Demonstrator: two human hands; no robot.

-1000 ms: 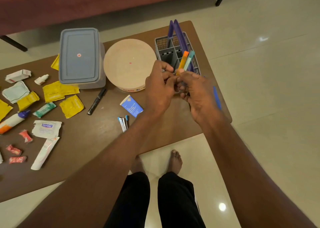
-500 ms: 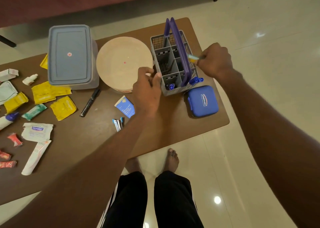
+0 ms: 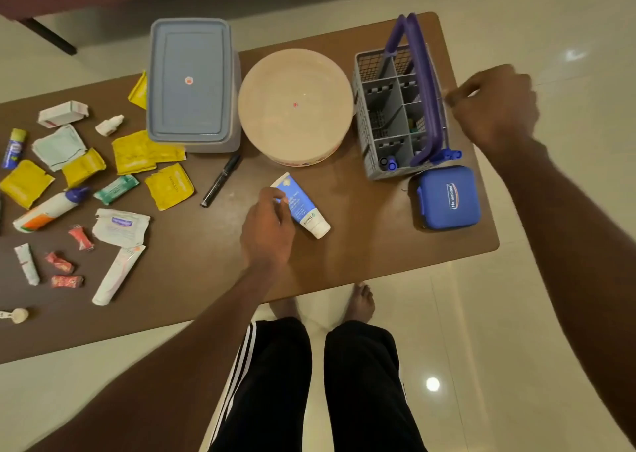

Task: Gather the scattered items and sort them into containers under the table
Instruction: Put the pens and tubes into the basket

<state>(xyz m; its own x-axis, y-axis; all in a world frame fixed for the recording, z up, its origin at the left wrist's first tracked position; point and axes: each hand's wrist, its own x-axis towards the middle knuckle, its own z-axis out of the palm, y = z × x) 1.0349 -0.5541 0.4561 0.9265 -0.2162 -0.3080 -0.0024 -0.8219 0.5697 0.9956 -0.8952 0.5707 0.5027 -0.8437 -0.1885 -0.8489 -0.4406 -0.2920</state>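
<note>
Finding: the right hand [image 3: 494, 107] now sits at 3 o'clock of the grey caddy [image 3: 395, 114], fingers curled with nothing seen in them. Half a second earlier it held a marker at the caddy's rim. That marker is out of the hand, and pens now show in the compartments, so the drop reads as complete.

The left hand [image 3: 266, 231] has left the caddy's near corner and come down at 6 o'clock of the round tub [image 3: 296, 105]. Its fingers [image 3: 277, 197] are curled onto the upper end of the blue tube [image 3: 301, 205]. Whether they pinch it or only touch it cannot be told. The tube lies on the bench [image 3: 361, 238], not lifted.

The small pens that lay beside the tube earlier are hidden under the hand or already taken.

The blue case [image 3: 447, 197] sits at 5 o'clock of the caddy. The black marker [image 3: 220, 181] and the sachets [image 3: 168, 185] at 9 o'clock remain unsorted. Judgement: sorting is at an early stage.
</note>
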